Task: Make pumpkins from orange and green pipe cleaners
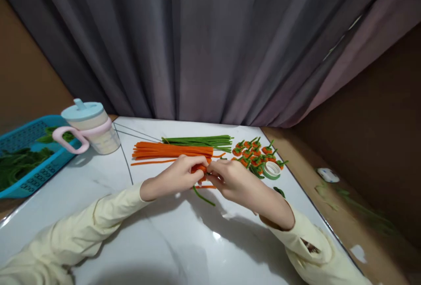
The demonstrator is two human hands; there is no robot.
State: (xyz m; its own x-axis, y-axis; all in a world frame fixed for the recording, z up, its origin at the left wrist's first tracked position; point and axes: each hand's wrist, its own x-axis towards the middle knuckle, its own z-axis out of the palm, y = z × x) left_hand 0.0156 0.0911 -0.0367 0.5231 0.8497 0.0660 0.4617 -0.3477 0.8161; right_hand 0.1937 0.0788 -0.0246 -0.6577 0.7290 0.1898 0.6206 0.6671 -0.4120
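Head cam looking down: left hand [179, 174] and right hand [235, 179] meet in the middle of the white marble-look surface [158, 241], both pinched shut on a small orange pipe-cleaner piece [199, 169] held between the fingertips. A green stem [204, 197] trails out from under it toward 5 o'clock and lies on the surface. Both arms are in pale yellow sleeves [108, 208].

Right behind the hands, at 12 o'clock, there's a bundle of orange pipe cleaners [171, 150] lying flat, with a bundle of green pipe cleaners [197, 141] just past it, the two side by side. A loose orange strand [151, 162] sits along the near edge of the orange bundle.

At about 2 o'clock from the hands is a cluster of finished little orange pieces with green stems [255, 153], and just beside it a roll of green tape [271, 170], close to the right hand.

Way over at 10 o'clock stands a sippy cup with a light blue lid and pink handle [88, 127], and next to it a blue plastic basket [29, 153] with green stuff inside, can't tell exactly what. Grey curtain [210, 44] hangs behind everything.
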